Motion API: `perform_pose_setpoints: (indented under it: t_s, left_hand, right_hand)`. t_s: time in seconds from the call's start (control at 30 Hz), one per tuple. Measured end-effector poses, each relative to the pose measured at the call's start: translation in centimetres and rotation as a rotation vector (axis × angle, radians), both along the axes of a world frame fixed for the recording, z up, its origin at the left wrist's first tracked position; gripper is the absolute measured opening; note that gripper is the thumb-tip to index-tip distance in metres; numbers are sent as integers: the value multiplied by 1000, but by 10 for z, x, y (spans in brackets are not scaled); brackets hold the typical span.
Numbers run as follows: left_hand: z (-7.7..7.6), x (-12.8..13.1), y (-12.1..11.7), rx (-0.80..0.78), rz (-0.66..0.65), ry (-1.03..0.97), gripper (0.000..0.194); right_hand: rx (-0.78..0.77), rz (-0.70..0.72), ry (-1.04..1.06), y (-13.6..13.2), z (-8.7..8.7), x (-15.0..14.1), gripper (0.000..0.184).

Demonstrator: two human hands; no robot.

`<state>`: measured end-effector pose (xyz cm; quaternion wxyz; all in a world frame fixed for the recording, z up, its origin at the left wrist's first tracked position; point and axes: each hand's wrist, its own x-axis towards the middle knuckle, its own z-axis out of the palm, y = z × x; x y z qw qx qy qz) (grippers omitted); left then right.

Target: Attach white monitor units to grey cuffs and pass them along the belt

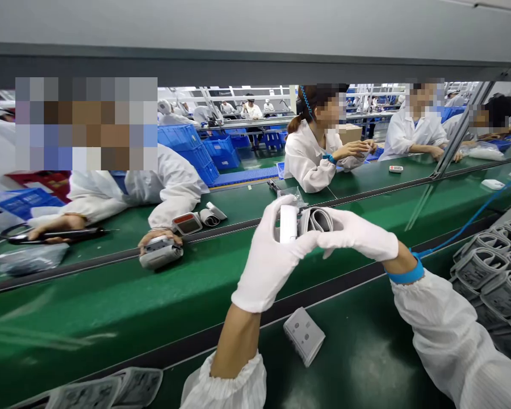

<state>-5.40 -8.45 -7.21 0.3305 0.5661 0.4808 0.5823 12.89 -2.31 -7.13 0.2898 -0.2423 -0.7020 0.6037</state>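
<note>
A wrist blood pressure monitor is raised over the green conveyor belt (213, 284), its white body (288, 223) joined to a rolled grey cuff (320, 220). My left hand (264, 261), in a white glove, is closed around the white body. From the other side, my gloved right hand (360, 234) grips the cuff, fingers and thumb curled on it. A blue wrist strap (406, 274) with a cord circles my right wrist. Below my hands, a folded grey cuff (304, 335) lies on the green bench.
Rows of rolled grey cuffs (489, 267) stand at the right; flat ones (93, 391) lie lower left. Across the belt, a co-worker's hand (159, 238) holds another monitor (160, 254). A slanted metal post (464, 130) rises right. Blue crates (185, 149) stand behind.
</note>
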Motion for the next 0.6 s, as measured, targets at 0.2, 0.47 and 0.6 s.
perform_pose_setpoints:
  t_s: [0.2,0.47,0.6]
  left_hand:
    - [-5,-12,9,-173,-79,-197,89]
    - [-2,-17,8,-427,-349,-339,95]
    - [-3,-12,5,-439,-315,-277,85]
  right_hand:
    - [147,-124,52,9,-3,8,69]
    - [581,-260,78,25,-30,-8,89]
    - [653,-217,40,24,-36,-11,88]
